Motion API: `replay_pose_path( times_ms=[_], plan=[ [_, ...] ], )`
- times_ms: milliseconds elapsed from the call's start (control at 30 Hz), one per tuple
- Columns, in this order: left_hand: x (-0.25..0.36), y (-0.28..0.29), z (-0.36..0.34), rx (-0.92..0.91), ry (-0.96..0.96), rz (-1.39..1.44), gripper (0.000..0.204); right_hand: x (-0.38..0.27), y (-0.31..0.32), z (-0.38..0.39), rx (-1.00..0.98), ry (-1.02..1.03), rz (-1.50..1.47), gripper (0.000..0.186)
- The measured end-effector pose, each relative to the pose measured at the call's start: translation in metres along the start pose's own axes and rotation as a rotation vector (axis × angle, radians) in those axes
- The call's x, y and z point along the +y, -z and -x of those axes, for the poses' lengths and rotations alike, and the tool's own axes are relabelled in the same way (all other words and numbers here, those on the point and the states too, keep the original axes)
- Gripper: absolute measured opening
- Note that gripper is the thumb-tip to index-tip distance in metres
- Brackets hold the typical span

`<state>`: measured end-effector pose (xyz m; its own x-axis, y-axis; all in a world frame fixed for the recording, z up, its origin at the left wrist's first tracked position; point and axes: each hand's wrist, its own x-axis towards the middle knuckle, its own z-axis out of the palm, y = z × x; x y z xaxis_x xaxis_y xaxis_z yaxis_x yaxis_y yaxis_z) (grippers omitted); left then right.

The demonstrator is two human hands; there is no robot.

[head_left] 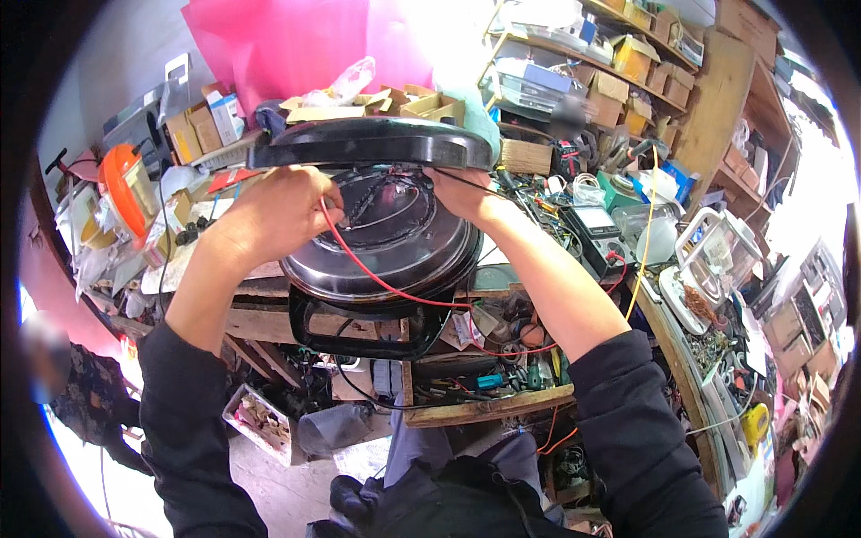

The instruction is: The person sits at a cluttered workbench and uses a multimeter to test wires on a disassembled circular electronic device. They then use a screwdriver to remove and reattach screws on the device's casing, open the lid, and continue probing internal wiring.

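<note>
A large round black appliance (386,263), which looks like an electric cooker, rests at the bench edge with a loop handle (309,334) toward me. Above it a round black cover (372,142) stands tilted up. Wires lie across the exposed recess between them. My left hand (291,208) is closed in a pinch on a red test lead (363,272), its fingertips at the recess. Opposite, my right hand (459,195) is closed under the cover's rim; a black test lead (464,182) runs out from its fingers. Those fingertips are partly hidden.
An analog multimeter (599,235) stands right among loose tools. Below, an open drawer (502,408) holds screwdrivers and parts. An orange-rimmed appliance (123,193) is at left, boxed shelves (610,63) behind. A yellow cord (647,229) hangs at right. Another person's sleeve (94,394) shows lower left.
</note>
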<state>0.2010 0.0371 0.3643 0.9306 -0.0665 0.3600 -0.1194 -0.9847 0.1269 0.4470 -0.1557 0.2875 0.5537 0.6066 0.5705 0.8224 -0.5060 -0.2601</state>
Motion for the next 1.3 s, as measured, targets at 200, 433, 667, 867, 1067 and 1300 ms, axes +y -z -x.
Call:
replay_pose_path(
  times_ms=[200,433,667,867,1067,1300],
  plan=[
    [0.007,0.008,0.002,-0.037,0.042,0.026,0.027,-0.01,-0.006,0.005,0.15,0.147,0.098,0.03],
    [0.006,0.001,0.0,0.007,0.007,0.04,0.027,0.013,-0.027,-0.007,0.25,0.131,-0.073,0.022],
    [0.006,0.003,0.003,-0.032,0.044,0.022,0.029,0.016,-0.031,-0.006,0.218,0.037,-0.134,0.018],
    [0.001,-0.001,0.001,-0.022,0.005,0.007,0.028,0.029,-0.033,-0.004,0.224,0.04,-0.346,0.025],
    [0.002,-0.001,0.005,0.013,0.002,-0.029,0.025,-0.002,-0.02,0.005,0.278,0.074,-0.33,0.021],
    [0.004,0.0,0.004,-0.004,0.024,-0.016,0.03,-0.014,-0.004,0.013,0.295,0.16,-0.103,0.025]
  ],
)
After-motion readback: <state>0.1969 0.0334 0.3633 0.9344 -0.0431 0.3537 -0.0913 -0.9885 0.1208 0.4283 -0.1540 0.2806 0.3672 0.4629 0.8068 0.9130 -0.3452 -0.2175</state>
